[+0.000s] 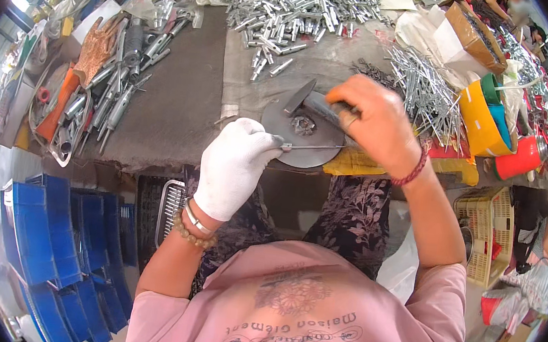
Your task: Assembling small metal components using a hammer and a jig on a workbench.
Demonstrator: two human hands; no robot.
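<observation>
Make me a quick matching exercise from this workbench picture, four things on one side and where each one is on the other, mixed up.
Things:
1. left hand
2. right hand
3. pile of short metal tubes
4. blue crates

Places or states:
A. stacked on the floor at the person's left
B. bare, gripping the grey tool over the round metal plate
C. heaped at the far side of the bench
D. in a white glove, holding the thin metal rod

Pairs: 1-D, 2-B, 3-C, 4-A

Beside the one round metal disc (301,134): two hands, one gloved left hand (234,165), one bare right hand (372,122); one thin rod (313,148); one orange glove (96,49); loose metal sleeves (291,6) uncountable.
</observation>
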